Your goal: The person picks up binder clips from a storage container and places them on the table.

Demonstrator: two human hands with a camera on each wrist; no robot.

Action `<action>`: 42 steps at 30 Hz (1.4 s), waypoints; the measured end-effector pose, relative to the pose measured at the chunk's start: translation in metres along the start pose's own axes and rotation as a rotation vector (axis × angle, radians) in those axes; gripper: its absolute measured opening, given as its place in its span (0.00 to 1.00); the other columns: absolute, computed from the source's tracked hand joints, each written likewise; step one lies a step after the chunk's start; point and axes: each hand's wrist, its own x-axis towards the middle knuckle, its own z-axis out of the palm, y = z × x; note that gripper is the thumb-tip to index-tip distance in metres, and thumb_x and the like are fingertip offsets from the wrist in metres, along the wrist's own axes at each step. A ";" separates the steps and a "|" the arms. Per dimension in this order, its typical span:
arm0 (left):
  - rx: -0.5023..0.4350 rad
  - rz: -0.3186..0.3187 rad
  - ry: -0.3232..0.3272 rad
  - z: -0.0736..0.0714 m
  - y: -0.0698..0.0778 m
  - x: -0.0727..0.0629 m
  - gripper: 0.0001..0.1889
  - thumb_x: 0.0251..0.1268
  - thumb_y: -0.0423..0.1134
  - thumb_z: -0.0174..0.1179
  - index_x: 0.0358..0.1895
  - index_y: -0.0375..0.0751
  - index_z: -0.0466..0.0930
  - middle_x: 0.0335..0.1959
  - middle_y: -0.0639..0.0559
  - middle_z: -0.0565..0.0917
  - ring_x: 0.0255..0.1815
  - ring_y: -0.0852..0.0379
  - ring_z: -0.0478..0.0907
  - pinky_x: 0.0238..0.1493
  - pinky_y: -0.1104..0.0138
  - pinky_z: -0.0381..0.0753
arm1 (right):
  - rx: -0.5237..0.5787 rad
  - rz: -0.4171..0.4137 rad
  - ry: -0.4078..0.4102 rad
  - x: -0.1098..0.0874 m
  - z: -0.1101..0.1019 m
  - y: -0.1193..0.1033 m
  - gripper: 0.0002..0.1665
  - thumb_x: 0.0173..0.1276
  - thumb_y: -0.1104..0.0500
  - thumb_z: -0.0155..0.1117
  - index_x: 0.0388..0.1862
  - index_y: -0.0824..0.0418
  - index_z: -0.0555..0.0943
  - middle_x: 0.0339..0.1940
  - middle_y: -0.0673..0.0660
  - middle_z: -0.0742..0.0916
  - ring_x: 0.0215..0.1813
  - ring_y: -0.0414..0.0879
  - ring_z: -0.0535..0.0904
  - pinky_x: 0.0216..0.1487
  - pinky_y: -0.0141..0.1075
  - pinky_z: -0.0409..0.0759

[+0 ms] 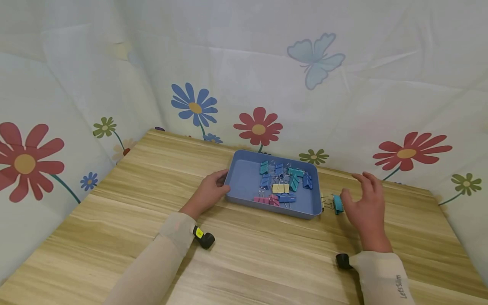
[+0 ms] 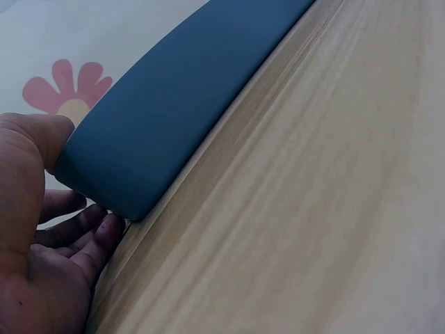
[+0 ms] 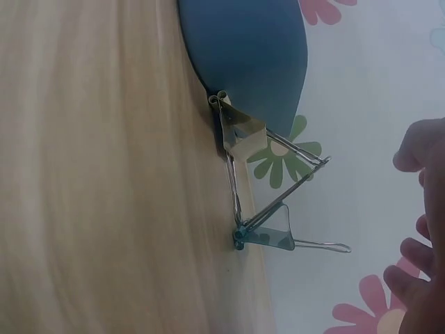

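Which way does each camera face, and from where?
Head: worn on head, facing forward and down at blue tray; both sleeves, left hand, right hand show.
Left wrist: on that wrist, facing the tray's outer wall; left hand shows.
Right wrist: on that wrist, facing yellow binder clip, teal binder clip; right hand partly shows.
Head and right wrist share both clips.

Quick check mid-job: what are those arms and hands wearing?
The left hand and right hand are gloveless. The left sleeve and right sleeve are long and pale beige, the right bearing dark lettering. Each wrist has a black device; the left's has a yellow label.
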 end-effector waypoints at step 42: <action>0.016 0.019 0.005 0.001 0.000 0.000 0.34 0.64 0.36 0.53 0.74 0.39 0.58 0.69 0.41 0.71 0.63 0.46 0.75 0.60 0.55 0.77 | 0.538 -0.063 -0.274 -0.010 0.017 -0.018 0.29 0.67 0.68 0.60 0.66 0.66 0.69 0.60 0.40 0.76 0.61 0.30 0.74 0.57 0.18 0.73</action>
